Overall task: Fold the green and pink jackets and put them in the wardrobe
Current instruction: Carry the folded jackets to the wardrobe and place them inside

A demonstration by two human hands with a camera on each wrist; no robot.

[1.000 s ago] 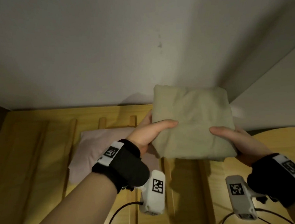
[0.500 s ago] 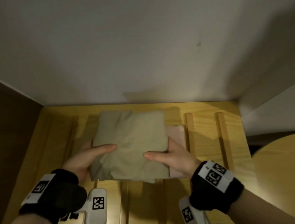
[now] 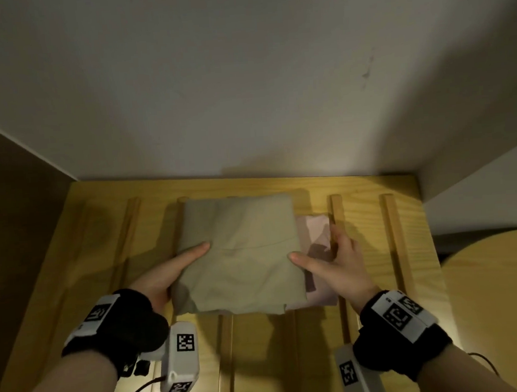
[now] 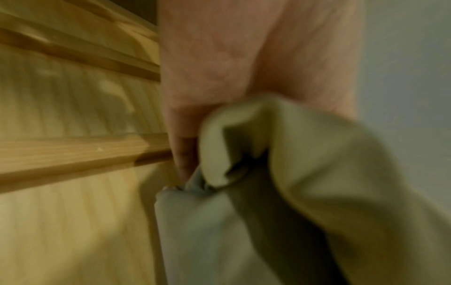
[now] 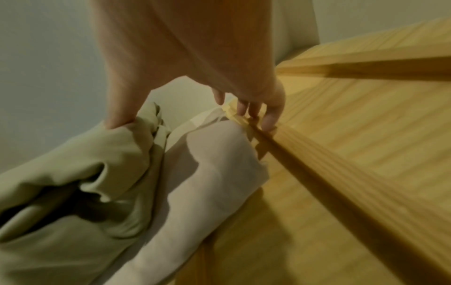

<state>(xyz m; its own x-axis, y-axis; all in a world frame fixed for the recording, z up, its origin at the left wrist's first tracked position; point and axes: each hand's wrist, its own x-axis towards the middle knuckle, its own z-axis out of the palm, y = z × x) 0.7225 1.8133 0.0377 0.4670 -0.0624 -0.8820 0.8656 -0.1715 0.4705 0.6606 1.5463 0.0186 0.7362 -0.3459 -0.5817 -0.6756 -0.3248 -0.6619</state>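
Observation:
The folded green jacket [image 3: 240, 253] lies flat on top of the folded pink jacket [image 3: 315, 231], which shows only along its right side. Both rest on the slatted wooden wardrobe shelf [image 3: 263, 350]. My left hand [image 3: 176, 270] grips the green jacket's left edge, thumb on top, fingers hidden beneath. In the left wrist view the green jacket [image 4: 317, 173] bunches against the palm [image 4: 219, 77]. My right hand [image 3: 333, 258] has its thumb on the green jacket's right edge. In the right wrist view its fingers [image 5: 268, 115] reach past the pink jacket [image 5: 214, 164] and touch a slat.
A grey back wall [image 3: 242, 88] closes the shelf behind the jackets, and a dark side panel [image 3: 10, 200] stands at the left. Raised wooden slats [image 3: 391, 231] run front to back. A round wooden tabletop [image 3: 499, 285] sits outside at the right.
Both hands brought the green jacket left and down onto the pink one. The right hand's fingers have come out from under it and now spread onto the shelf.

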